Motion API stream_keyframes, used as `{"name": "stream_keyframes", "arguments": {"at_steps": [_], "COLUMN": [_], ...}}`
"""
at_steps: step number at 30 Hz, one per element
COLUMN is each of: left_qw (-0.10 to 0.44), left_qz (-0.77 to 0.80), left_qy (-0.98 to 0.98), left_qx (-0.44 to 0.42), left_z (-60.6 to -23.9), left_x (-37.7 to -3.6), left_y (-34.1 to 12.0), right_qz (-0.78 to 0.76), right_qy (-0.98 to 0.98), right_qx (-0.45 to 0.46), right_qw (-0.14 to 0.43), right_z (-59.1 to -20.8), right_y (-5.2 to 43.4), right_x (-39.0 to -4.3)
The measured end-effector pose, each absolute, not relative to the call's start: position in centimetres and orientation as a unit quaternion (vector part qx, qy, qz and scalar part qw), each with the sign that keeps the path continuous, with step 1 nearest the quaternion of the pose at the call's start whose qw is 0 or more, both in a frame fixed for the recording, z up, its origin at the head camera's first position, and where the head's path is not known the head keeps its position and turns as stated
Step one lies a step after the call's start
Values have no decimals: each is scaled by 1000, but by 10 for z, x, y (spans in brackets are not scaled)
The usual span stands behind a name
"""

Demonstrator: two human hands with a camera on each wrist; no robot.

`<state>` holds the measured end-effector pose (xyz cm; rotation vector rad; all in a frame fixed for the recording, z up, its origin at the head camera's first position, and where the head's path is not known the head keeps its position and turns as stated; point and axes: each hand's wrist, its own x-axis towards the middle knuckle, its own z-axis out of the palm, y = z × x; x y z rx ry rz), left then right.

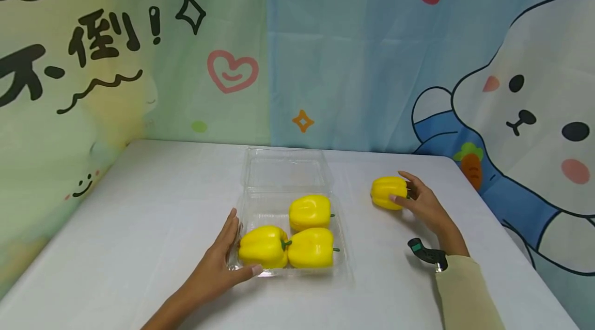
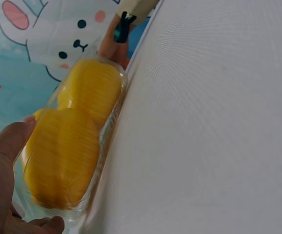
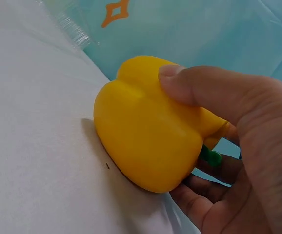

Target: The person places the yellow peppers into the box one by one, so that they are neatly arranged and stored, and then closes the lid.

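A clear plastic clamshell box [image 1: 260,210] lies with its lid folded back on the white table. Inside sit three yellow bell peppers, one at the front left [image 1: 262,246], one at the front right [image 1: 310,248] and one behind on the right [image 1: 309,212]. My left hand [image 1: 215,264] grips the box's front left corner, thumb along the front and fingers along the left side. Off to the right, my right hand [image 1: 429,212] holds another yellow bell pepper [image 3: 146,126] between thumb and fingers, its green stem [image 3: 211,156] towards the palm. The pepper is at the tabletop; whether it touches cannot be told.
The box's transparent lid [image 1: 285,170] lies flat towards the back edge of the white table [image 1: 116,247]. A printed cloth backdrop [image 1: 353,61] hangs directly behind the table. A black strap device [image 1: 427,255] is worn on my right wrist.
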<state>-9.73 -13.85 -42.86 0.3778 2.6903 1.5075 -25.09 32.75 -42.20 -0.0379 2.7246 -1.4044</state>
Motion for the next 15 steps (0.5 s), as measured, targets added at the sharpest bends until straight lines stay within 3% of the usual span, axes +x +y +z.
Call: {"name": "stream_keyframes", "arguments": {"at_steps": [15], "left_qw": [17], "left_qz": [487], "left_qy": [865], "left_qx": [121], "left_z": [-428], "left_x": [-97], "left_y": [-138], "right_qz": [-407], "right_qy": [913], "right_qx": [-17], "right_qw": [29], "right_z": [-415], "right_y": [320], "right_x": [-246]}}
